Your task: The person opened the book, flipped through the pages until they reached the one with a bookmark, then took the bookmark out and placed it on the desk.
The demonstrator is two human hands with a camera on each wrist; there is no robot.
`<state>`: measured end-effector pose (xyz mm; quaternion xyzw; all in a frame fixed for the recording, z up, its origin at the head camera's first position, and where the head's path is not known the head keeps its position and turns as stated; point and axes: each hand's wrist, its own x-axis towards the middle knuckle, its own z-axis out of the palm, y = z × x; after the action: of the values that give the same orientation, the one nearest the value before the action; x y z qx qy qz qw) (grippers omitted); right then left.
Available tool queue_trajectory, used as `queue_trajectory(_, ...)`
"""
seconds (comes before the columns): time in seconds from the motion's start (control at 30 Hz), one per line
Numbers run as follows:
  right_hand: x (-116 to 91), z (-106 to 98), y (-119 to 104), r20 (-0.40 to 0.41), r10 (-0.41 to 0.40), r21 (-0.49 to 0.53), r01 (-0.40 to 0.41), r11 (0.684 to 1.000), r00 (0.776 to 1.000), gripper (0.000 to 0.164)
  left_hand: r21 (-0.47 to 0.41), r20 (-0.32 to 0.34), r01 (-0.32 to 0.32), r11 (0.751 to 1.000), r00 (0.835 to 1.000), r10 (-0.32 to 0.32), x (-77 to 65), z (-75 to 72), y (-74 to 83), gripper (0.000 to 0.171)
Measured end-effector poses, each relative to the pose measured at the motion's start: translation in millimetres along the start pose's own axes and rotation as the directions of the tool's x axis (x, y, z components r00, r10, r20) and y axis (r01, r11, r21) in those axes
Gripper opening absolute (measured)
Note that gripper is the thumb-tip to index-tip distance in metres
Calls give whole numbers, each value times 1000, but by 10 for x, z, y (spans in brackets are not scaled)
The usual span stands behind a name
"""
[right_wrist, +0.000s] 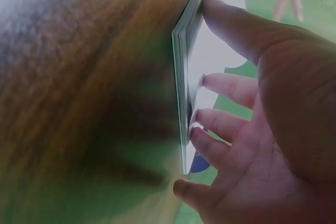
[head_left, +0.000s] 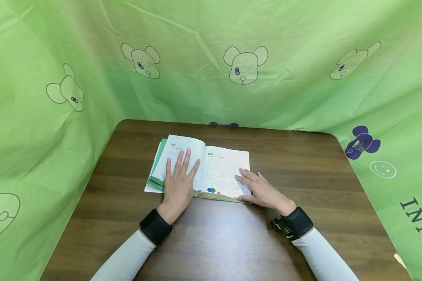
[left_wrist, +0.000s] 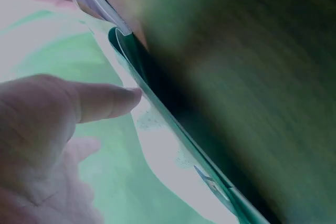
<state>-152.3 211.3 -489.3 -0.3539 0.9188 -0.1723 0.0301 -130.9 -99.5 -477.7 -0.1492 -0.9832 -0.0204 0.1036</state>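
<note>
An open book [head_left: 226,168] with printed text and a colored strip along the bottom lies on the table. My left hand [head_left: 179,185] rests on the lower left page, its fingers spread and straight. In the left wrist view, the thumb [left_wrist: 107,100] touches the paper near the book's edge. At the right page's outer edge is my right hand [head_left: 263,191], fingers extended over the paper. The right wrist view shows its thumb [right_wrist: 231,22] and several fingertips against the page, beside the book's layered edge [right_wrist: 181,87]. Green-edged sheets [head_left: 158,160] show under the left page.
The book sits toward the back of a brown wooden table [head_left: 302,168] with rounded far corners. A green curtain [head_left: 197,89] printed with bear heads surrounds the table at the back and sides. Black bands [head_left: 156,226] circle both wrists.
</note>
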Motion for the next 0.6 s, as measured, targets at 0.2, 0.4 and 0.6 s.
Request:
queue_trajectory(0.2,-3,-1,21,10,-5,11,5,1000,1000,76,16,198,-105,994,975,100,-49,4,-5,73)
queue_trajectory(0.4,-1,-17,33,20,-7,42,6,999,1000,76,-1,274,-115,993,955,111,-73,-9,-4,71)
queue_trajectory(0.6,-6,-41,75,45,-1,67,-2,998,999,79,-62,316,-76,995,944,92,-97,-29,-7,70)
